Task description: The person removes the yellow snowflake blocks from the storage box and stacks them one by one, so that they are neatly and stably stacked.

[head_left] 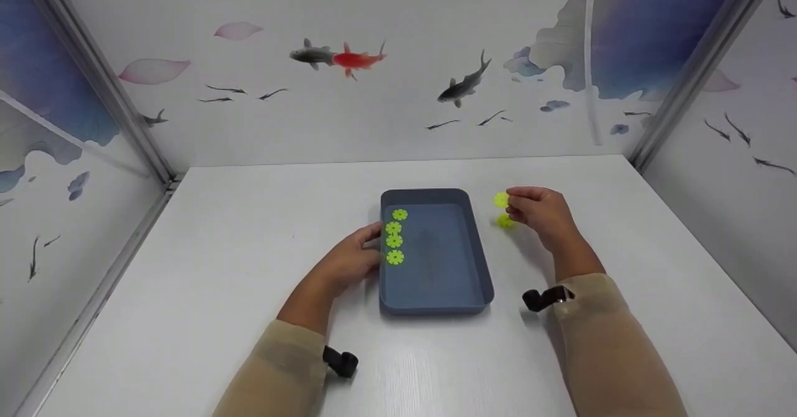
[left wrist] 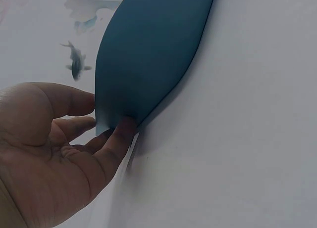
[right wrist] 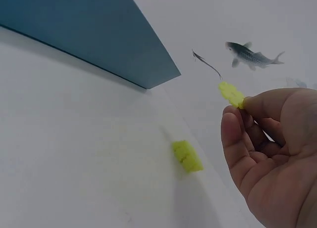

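My left hand (head_left: 353, 260) is at the left side of a blue-grey rectangular tray (head_left: 437, 310), its fingertips at the outer wall. In the left wrist view, the fingers touch the tray wall (left wrist: 148, 50) near its corner. Several yellow-green notched plastic discs, such as the lowest disc (head_left: 395, 257), lie in a column along the tray's left inside. To the right of the tray, my right hand (head_left: 543, 216) pinches a yellow notched disc (right wrist: 231, 94) between thumb and fingertips, above the table. Below it, a short stack of yellow discs (right wrist: 187, 156) rests on the table.
The white table (head_left: 236, 249) meets a back wall (head_left: 398, 124) printed with fish and petals, with side panels at left and right. A black wrist camera (head_left: 341, 362) sits on the left sleeve, another black camera (head_left: 547, 297) on the right.
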Action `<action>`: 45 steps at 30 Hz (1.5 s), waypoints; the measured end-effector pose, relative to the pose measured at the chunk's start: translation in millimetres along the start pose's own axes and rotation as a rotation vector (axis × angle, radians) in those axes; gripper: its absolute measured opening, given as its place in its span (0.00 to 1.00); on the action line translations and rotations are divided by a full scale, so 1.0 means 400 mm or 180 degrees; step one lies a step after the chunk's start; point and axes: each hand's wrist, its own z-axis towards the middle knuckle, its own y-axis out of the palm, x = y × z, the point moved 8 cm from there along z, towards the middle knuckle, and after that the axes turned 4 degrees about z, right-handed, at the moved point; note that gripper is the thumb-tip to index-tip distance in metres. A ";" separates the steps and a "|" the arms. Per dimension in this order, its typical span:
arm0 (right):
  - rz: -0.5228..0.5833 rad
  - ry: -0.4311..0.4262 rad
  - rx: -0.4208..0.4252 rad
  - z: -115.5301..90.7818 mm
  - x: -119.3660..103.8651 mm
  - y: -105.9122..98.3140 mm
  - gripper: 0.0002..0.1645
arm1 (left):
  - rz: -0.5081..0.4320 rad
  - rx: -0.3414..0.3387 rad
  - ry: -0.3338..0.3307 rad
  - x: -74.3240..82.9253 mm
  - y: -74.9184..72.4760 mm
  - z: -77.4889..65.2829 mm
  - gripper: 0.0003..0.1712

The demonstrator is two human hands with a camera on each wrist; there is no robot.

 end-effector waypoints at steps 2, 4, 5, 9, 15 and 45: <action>-0.0002 0.0042 0.0017 0.002 0.008 -0.010 0.24 | -0.0014 -0.0001 -0.0011 0.000 0.001 -0.001 0.47; 0.0001 0.0084 0.0029 0.004 0.016 -0.019 0.24 | -0.0031 -0.0005 -0.0011 -0.001 0.002 -0.001 0.46; -0.0012 0.0104 0.0037 0.006 0.021 -0.024 0.24 | -0.0041 -0.0007 -0.0002 -0.001 0.002 0.000 0.46; -0.0033 0.0193 0.0066 0.009 0.039 -0.037 0.23 | -0.0061 -0.0009 -0.0001 -0.003 0.001 -0.001 0.46; -0.0090 0.0327 0.0060 0.013 0.063 -0.043 0.23 | -0.0035 0.0004 0.0000 -0.002 -0.001 0.001 0.46; -0.0135 0.0692 0.0133 0.006 0.104 -0.051 0.25 | -0.0079 -0.0036 0.0004 0.002 0.004 0.004 0.46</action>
